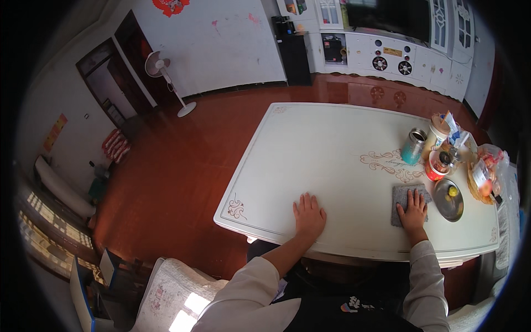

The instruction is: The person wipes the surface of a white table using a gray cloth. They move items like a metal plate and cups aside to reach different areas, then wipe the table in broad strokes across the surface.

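My left hand [310, 216] lies palm down on the white table [298, 153] near its front edge, fingers spread and holding nothing. To the right, my right hand [413, 211] rests flat on a folded grey cloth [399, 199], fingers apart on top of it rather than closed around it. Just right of the cloth is an oval metal plate [444, 209] with a small yellow-green fruit [452, 191] on it. Beyond the cloth stand an uncapped teal and silver flask [412, 148] and a red paper tub [434, 172] with a dark-lidded jar [442, 161] at it.
A lidded cup [435, 135] with a straw stands behind the tub. At the table's right side, a wicker basket [476, 184] holds fruit and plastic bags. A pedestal fan [159, 66] stands on the red floor [178, 178]. A covered seat [166, 292] is at lower left.
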Demonstrator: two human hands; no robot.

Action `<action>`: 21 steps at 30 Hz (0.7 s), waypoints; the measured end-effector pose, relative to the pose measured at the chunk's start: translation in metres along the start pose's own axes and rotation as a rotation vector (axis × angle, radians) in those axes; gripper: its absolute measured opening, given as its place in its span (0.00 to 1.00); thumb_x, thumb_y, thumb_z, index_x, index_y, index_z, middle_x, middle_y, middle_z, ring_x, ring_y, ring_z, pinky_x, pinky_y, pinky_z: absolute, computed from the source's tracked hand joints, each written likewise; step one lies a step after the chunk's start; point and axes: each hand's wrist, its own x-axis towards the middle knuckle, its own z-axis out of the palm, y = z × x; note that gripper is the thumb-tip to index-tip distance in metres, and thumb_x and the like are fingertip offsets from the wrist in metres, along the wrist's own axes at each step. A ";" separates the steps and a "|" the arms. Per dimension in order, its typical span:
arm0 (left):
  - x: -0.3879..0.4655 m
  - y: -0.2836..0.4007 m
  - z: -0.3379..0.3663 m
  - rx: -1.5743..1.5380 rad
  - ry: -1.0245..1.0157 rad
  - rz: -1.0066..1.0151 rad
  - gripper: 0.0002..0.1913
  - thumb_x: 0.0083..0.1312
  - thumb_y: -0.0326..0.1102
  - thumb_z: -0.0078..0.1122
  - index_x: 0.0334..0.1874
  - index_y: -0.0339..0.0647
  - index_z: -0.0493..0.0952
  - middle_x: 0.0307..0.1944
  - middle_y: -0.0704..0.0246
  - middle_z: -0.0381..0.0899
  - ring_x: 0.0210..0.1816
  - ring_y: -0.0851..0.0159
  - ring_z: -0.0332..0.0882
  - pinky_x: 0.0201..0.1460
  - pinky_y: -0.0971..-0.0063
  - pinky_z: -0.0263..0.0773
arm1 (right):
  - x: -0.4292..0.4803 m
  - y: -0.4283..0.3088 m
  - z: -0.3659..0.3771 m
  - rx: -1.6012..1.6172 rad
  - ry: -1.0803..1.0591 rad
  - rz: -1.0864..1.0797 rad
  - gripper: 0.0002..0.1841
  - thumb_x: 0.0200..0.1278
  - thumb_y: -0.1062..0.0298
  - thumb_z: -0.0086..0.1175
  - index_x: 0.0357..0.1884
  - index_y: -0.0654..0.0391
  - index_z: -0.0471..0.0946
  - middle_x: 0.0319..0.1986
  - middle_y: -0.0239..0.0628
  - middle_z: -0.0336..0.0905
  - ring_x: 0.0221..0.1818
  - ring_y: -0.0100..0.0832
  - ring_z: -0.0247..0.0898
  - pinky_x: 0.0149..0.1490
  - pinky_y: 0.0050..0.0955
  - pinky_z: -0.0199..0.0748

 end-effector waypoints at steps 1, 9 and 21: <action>0.001 0.003 0.002 0.018 -0.006 0.005 0.31 0.70 0.46 0.46 0.70 0.35 0.62 0.74 0.54 0.54 0.76 0.51 0.48 0.76 0.44 0.40 | 0.005 -0.002 0.003 -0.003 0.006 0.014 0.41 0.61 0.40 0.54 0.74 0.48 0.59 0.75 0.41 0.51 0.77 0.49 0.42 0.74 0.60 0.40; -0.003 0.001 -0.002 0.005 -0.019 -0.017 0.30 0.71 0.46 0.43 0.70 0.33 0.61 0.74 0.52 0.53 0.76 0.51 0.48 0.76 0.46 0.42 | 0.055 -0.057 0.021 -0.017 0.008 -0.062 0.40 0.63 0.40 0.51 0.75 0.48 0.58 0.75 0.41 0.51 0.76 0.50 0.43 0.73 0.60 0.42; -0.001 0.005 -0.005 0.004 -0.018 -0.035 0.29 0.70 0.46 0.44 0.69 0.35 0.62 0.73 0.53 0.55 0.75 0.51 0.50 0.76 0.46 0.43 | 0.107 -0.123 0.042 0.002 -0.047 -0.108 0.40 0.64 0.37 0.48 0.75 0.43 0.57 0.76 0.37 0.49 0.77 0.47 0.43 0.73 0.61 0.41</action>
